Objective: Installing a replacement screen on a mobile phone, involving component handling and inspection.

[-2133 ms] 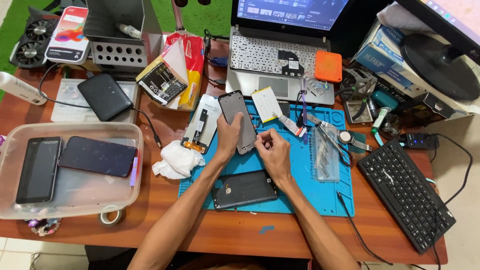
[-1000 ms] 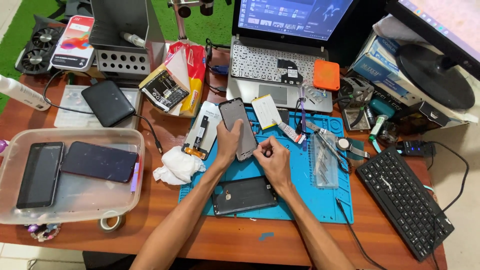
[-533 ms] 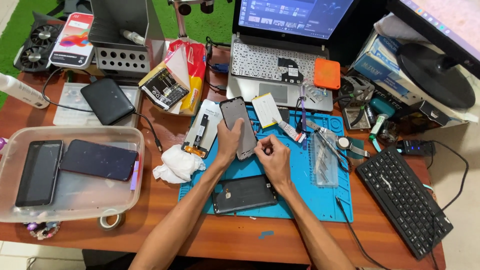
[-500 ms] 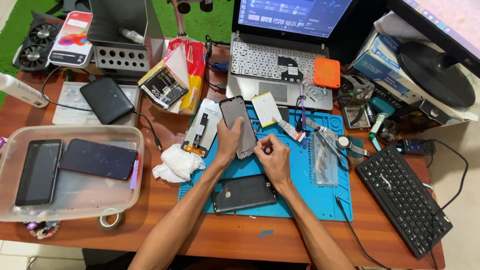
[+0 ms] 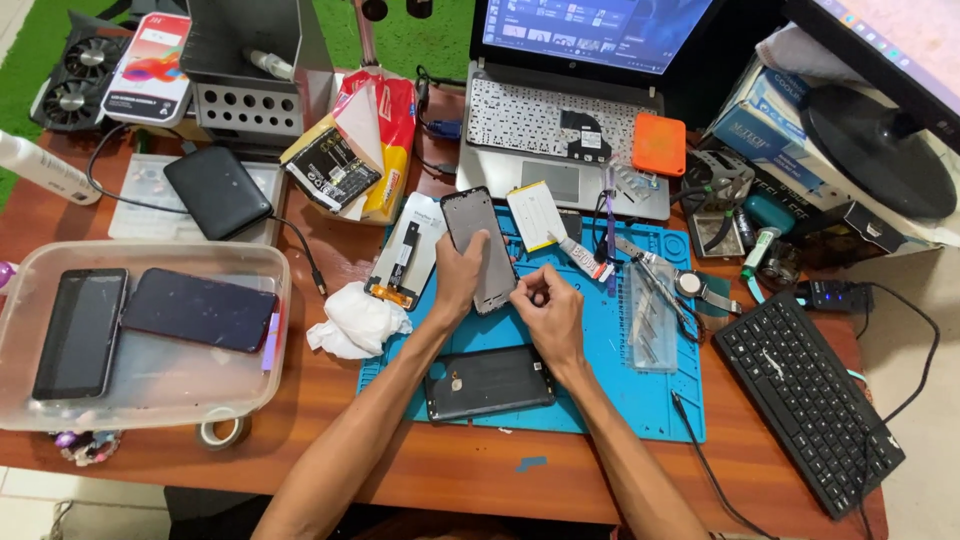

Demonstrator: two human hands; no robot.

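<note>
In the middle of the frame, the left hand (image 5: 462,280) wraps its fingers around a grey phone frame (image 5: 480,245) and holds it up over the blue mat (image 5: 640,390). The hand hides the lower left part of the frame. The right hand (image 5: 548,310) is just beside the frame's lower right edge, with its fingertips pinched together. It may be holding something tiny, but that is too small to make out.

Below the hands, a dark phone back (image 5: 488,381) lies flat on the mat. The right wrist covers a bit of its corner. Left of the frame lies a white part with a thin strip (image 5: 405,262), and next to that a crumpled white tissue (image 5: 357,320).

At the left of the frame, a clear tub (image 5: 150,390) holds 2 dark phones (image 5: 200,310). At the top sits a laptop (image 5: 575,130), with its screen cut off by the top edge. A black keyboard (image 5: 805,400) lies at the lower right. A monitor (image 5: 880,60) at the upper right is also cut off. Small tools (image 5: 655,300) lie on the right side of the mat, but they blur together.
</note>
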